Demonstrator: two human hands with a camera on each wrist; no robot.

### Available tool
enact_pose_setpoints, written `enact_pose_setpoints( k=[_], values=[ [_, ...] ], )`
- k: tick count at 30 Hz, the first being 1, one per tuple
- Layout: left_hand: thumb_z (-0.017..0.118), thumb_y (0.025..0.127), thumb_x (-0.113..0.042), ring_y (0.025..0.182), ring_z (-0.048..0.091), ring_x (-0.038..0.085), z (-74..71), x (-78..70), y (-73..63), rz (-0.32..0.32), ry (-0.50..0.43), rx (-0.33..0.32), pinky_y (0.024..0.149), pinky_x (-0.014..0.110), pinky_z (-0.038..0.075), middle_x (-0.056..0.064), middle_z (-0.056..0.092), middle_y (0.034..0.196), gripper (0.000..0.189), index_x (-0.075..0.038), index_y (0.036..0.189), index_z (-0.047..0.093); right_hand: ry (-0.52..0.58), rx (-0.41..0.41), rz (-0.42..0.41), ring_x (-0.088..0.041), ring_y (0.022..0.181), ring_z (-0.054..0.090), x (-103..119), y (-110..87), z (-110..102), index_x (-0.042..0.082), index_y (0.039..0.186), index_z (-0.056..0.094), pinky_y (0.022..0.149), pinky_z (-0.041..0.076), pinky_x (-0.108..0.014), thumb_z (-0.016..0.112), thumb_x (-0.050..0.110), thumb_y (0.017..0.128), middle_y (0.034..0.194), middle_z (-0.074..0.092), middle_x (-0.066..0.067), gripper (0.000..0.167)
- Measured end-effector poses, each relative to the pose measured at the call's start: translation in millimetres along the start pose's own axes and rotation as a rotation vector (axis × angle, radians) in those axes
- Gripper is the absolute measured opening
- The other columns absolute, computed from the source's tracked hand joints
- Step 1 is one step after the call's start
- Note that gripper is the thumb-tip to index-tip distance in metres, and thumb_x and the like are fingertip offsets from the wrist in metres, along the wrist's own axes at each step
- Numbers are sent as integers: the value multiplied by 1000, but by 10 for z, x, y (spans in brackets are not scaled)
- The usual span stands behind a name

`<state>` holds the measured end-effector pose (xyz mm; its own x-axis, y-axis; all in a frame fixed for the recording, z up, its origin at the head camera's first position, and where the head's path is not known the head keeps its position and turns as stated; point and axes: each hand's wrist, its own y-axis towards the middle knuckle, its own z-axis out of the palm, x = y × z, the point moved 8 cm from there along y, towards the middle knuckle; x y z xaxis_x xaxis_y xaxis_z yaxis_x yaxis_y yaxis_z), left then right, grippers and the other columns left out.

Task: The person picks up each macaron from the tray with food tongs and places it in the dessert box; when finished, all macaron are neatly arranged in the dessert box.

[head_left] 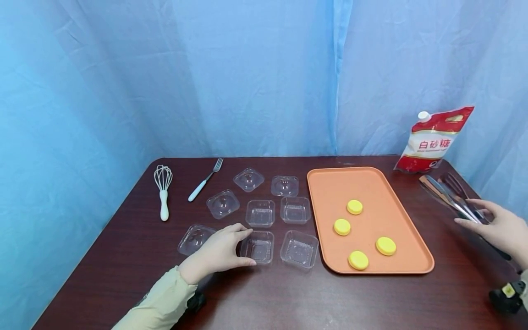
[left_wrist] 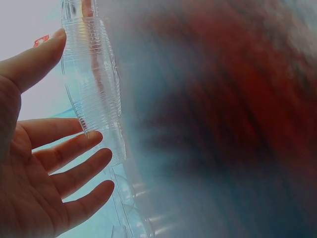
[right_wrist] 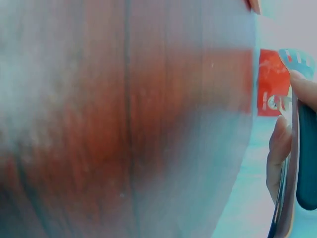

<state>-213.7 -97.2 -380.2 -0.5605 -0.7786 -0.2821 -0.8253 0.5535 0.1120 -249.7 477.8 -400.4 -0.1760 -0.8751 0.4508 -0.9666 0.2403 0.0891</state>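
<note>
Left hand: the left hand (head_left: 218, 253) lies near the desk's front edge, fingers straight, fingertips touching a clear plastic tray (head_left: 257, 247), probably steadying the light, ribbed square.
Right hand: the right hand (head_left: 501, 231), at the right edge, grasps shiny metal tongs (head_left: 449, 195).
Middle: four round yellow cakes (head_left: 358, 260) lie on a smooth orange tray (head_left: 393, 266).
Far right corner: a sugar bag (head_left: 433, 140) stands upright.

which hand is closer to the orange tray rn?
Right, narrowly. The right hand grips the tongs just off the orange tray on its right side. The left hand is left of the tray, at a clear plastic cup, with another cup between.
</note>
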Motion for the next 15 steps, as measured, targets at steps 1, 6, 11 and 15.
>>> enact_pose_setpoints(
  k=[1, 6, 11, 15],
  values=[
    [79, 71, -46, 100, 60, 20, -1, 0, 0, -1, 0, 1, 84, 37, 50, 3, 61, 110, 75, 1, 126, 59, -8, 0, -16, -56, 101, 37, 39, -12, -5, -13, 141, 25, 72, 41, -64, 63, 42, 89, 119, 35, -46, 84],
    [79, 71, -45, 100, 60, 20, -3, 4, -2, -13, -7, 4, 84, 37, 50, 3, 61, 110, 76, 1, 127, 59, -36, 13, -63, -56, 105, 35, 246, -91, -41, -10, 144, 22, 76, 38, -67, 65, 40, 87, 121, 34, -45, 87],
    [79, 71, -45, 100, 60, 20, 2, 5, 1, -11, -4, 1, 84, 37, 50, 4, 61, 109, 74, 1, 125, 60, -33, 47, -115, -55, 103, 37, 437, -168, -49, -11, 142, 25, 76, 39, -67, 71, 40, 83, 122, 35, -43, 89],
    [80, 70, -45, 99, 60, 20, -7, -3, 4, -5, -10, -5, 84, 37, 50, 4, 61, 108, 74, 1, 124, 60, -30, 54, -172, -54, 98, 41, 576, -227, -43, -9, 139, 30, 71, 46, -63, 75, 39, 79, 118, 41, -40, 89]
  ],
)
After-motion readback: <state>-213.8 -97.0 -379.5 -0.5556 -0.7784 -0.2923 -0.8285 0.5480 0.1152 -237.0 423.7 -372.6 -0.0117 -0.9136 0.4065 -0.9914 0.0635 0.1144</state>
